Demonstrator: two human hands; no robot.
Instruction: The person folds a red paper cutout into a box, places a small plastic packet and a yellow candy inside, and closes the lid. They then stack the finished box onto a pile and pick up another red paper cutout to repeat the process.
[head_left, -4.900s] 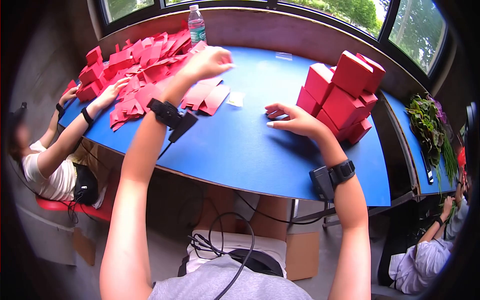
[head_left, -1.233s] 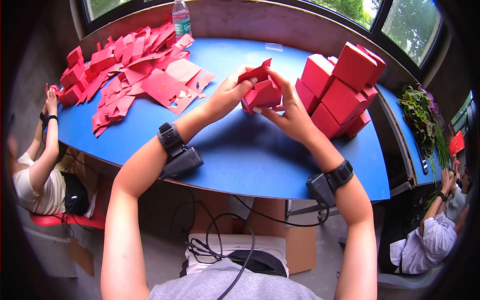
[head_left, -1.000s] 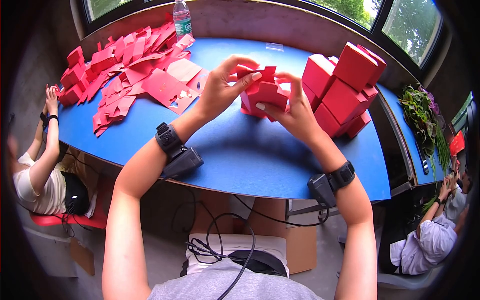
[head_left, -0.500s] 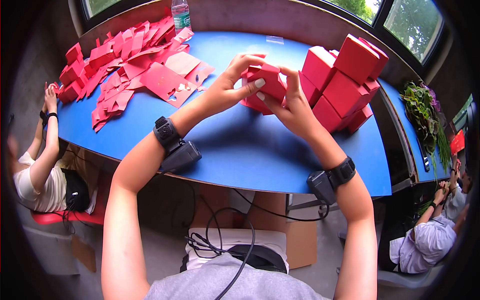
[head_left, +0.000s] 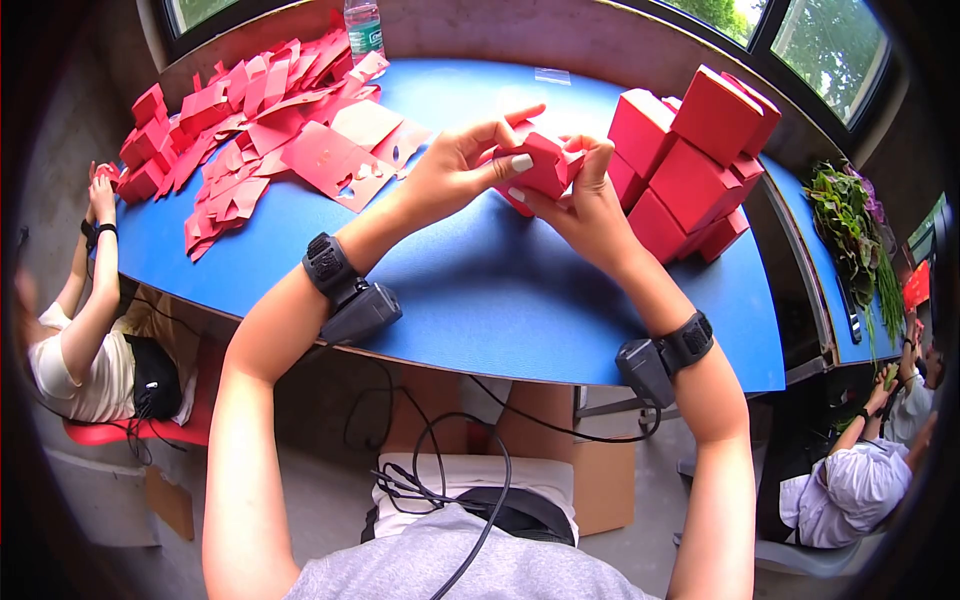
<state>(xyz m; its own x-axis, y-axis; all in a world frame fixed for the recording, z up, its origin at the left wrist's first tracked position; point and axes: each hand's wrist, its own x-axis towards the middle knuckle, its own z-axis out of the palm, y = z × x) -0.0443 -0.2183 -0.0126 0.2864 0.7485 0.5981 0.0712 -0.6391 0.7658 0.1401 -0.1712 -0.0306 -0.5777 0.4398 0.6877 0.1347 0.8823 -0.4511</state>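
Observation:
A partly folded red paper box (head_left: 541, 165) is held between my two hands above the blue table (head_left: 480, 290). My left hand (head_left: 470, 160) grips its left side, thumb on the near face and fingers behind. My right hand (head_left: 583, 205) pinches a flap at the box's right edge between thumb and bent index finger. To the right of my right hand stands a stack of closed red boxes (head_left: 690, 175). Left of my left hand lie flat red card pieces (head_left: 337, 163), some with cut-outs.
A heap of red card blanks (head_left: 255, 95) covers the table's far left, with a water bottle (head_left: 363, 30) behind it. A co-worker (head_left: 90, 330) sits at the left, others at the right near leafy greens (head_left: 845, 230). Black cables (head_left: 510, 470) hang over my lap.
My right fingers have bent in and now pinch the box's right edge, where the index finger was straighter before. The box has turned slightly in my hands.

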